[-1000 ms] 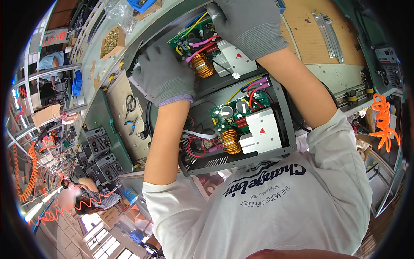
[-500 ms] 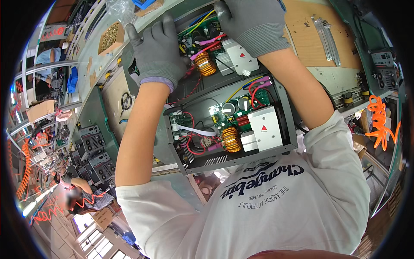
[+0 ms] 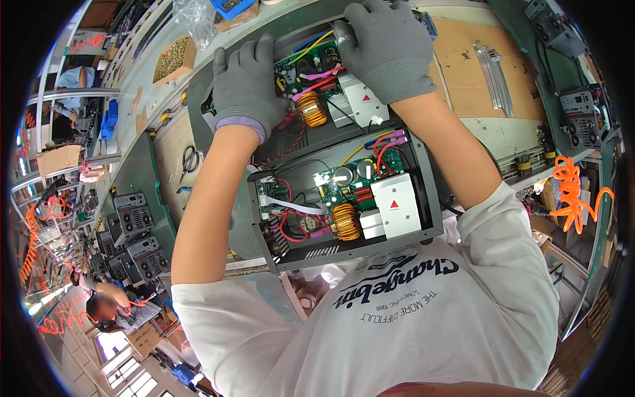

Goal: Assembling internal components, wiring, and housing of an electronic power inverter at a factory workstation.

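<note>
Two open dark metal cases with circuit boards lie one behind the other. On the far case (image 3: 291, 142), which shows a copper-wound coil (image 3: 311, 109) and a silver heatsink plate (image 3: 366, 99), both my grey-gloved hands rest. My left hand (image 3: 246, 83) is at its left end, fingers bent over the far side. At the far right, my right hand (image 3: 389, 49) grips the edge, its thumb toward the boards; some fingertips are hidden. The near case (image 3: 344, 255) lies close to my body, untouched. It holds a green board, another coil (image 3: 346, 221) and a white plate (image 3: 395, 205) with a red triangle.
Scissors (image 3: 190, 161) lie left of the cases. A carton of small screws (image 3: 174, 61), a clear plastic bag (image 3: 196, 20) and a blue bin (image 3: 231, 6) stand at the far left. Metal strips (image 3: 493, 79) lie on cardboard at right. An orange coiled hose (image 3: 569, 195) hangs at right.
The fingers of my left hand have drawn closer together over the far case's edge. My right hand stays at its end. The whole view has shifted slightly.
</note>
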Available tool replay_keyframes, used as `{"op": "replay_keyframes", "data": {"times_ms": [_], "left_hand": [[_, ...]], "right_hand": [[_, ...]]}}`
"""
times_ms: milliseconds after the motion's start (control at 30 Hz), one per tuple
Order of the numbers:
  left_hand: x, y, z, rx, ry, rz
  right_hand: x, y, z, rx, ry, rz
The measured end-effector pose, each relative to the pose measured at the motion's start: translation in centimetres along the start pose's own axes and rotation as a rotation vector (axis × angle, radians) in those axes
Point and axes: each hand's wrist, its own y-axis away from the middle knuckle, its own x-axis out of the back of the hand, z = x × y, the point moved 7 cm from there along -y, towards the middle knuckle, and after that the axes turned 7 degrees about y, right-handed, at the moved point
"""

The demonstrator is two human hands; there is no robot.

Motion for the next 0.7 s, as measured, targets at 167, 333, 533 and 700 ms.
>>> {"op": "replay_keyframes", "data": {"times_ms": [167, 333, 533, 700], "left_hand": [[-0.1, 0.9, -0.1, 0.017, -0.010, 0.091], [-0.2, 1.0, -0.2, 0.037, -0.029, 0.087], [1.1, 1.9, -2.4, -0.103, 0.143, 0.163], [4.8, 4.9, -5.0, -0.195, 0.300, 0.459]], "right_hand": [[-0.4, 0.0, -0.6, 0.002, 0.016, 0.000], [-0.1, -0.1, -0.9, -0.026, 0.018, 0.009], [-0.3, -0.1, -1.3, 0.012, -0.002, -0.031], [2.6, 3.4, -6.9, 0.638, -0.209, 0.024]]}}
